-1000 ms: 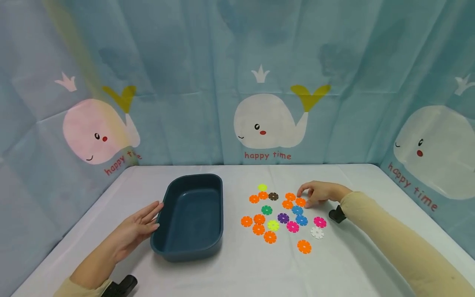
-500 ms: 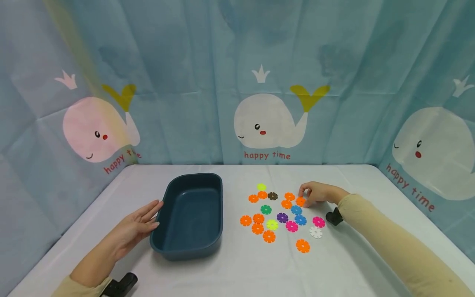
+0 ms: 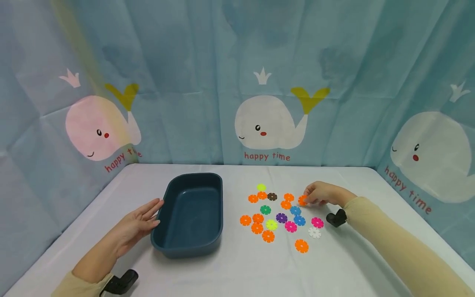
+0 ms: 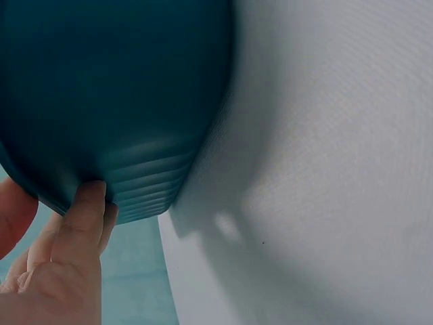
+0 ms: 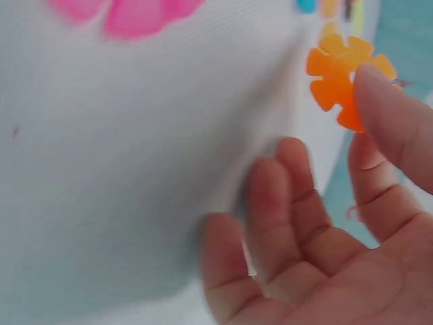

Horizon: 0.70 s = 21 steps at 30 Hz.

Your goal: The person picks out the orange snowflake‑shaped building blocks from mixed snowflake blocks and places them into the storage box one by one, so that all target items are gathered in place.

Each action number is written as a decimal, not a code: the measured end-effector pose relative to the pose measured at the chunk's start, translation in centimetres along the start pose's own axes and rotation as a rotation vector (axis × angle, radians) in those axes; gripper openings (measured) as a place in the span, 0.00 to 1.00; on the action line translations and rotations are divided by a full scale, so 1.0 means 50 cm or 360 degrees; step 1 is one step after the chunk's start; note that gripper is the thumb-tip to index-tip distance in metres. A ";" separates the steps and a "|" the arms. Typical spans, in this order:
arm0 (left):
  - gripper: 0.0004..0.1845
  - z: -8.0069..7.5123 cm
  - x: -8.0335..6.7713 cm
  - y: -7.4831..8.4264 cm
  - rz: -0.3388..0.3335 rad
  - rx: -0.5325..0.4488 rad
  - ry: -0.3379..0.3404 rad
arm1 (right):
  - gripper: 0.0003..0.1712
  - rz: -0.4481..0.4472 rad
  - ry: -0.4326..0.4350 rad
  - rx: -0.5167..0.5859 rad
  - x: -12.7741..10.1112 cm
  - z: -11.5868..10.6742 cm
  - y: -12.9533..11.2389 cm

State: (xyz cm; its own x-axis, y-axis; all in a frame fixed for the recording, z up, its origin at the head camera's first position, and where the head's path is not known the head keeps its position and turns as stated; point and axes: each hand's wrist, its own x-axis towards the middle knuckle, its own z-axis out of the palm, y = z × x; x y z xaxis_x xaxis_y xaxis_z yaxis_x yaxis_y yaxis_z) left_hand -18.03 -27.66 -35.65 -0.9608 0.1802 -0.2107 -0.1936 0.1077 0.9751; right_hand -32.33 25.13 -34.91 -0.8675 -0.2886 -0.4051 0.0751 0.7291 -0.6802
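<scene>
Between thumb and index finger, my right hand [image 3: 322, 194] pinches an orange notched plastic disc [image 5: 333, 71], a flower-shaped interlocking piece; its other fingers curl loosely over the white cloth in the right wrist view. My left hand [image 3: 134, 225] lies against the left side of a dark blue rectangular tub [image 3: 193, 250], its fingers fairly straight at the rim. In the left wrist view the fingertips [image 4: 91, 193] touch the ribbed outer wall of the tub. Several more orange discs lie on the table, with a green disc [image 3: 265, 210], a purple disc [image 3: 281, 218] and a white disc [image 3: 314, 233].
Two blue discs [image 3: 299, 220], two pink discs [image 3: 291, 226], two yellow discs [image 3: 271, 225] and a brown disc [image 3: 272, 196] lie scattered right of the tub. A whale-printed curtain [image 3: 185, 123] stands behind the white table [image 3: 259, 272].
My right thumb and index finger have closed on the orange disc and drawn it slightly right, away from the neighbouring orange pieces. The left hand stays at the tub.
</scene>
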 end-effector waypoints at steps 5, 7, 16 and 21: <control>0.41 0.004 0.001 0.006 -0.0008 0.0024 -0.0025 | 0.04 -0.0009 -0.0013 0.0105 -0.029 0.005 -0.009; 0.41 0.004 0.003 0.009 0.0001 0.0031 -0.0021 | 0.05 -0.0046 -0.0015 0.0155 -0.038 0.005 -0.021; 0.40 0.012 0.003 0.003 0.0006 -0.0006 0.0036 | 0.12 -0.0148 -0.0042 0.0329 -0.056 0.000 -0.089; 0.39 0.012 -0.005 0.004 0.0005 -0.0001 0.0062 | 0.14 -0.0210 -0.0092 0.0400 -0.057 0.013 -0.128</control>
State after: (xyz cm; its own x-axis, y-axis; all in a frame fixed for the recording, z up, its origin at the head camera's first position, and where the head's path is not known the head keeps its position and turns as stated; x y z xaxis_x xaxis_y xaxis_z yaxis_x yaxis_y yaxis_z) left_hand -17.72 -27.11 -35.47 -0.9684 0.1426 -0.2046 -0.1906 0.1063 0.9759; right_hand -29.99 20.89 -29.82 -0.8488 -0.4110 -0.3326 0.0895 0.5084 -0.8565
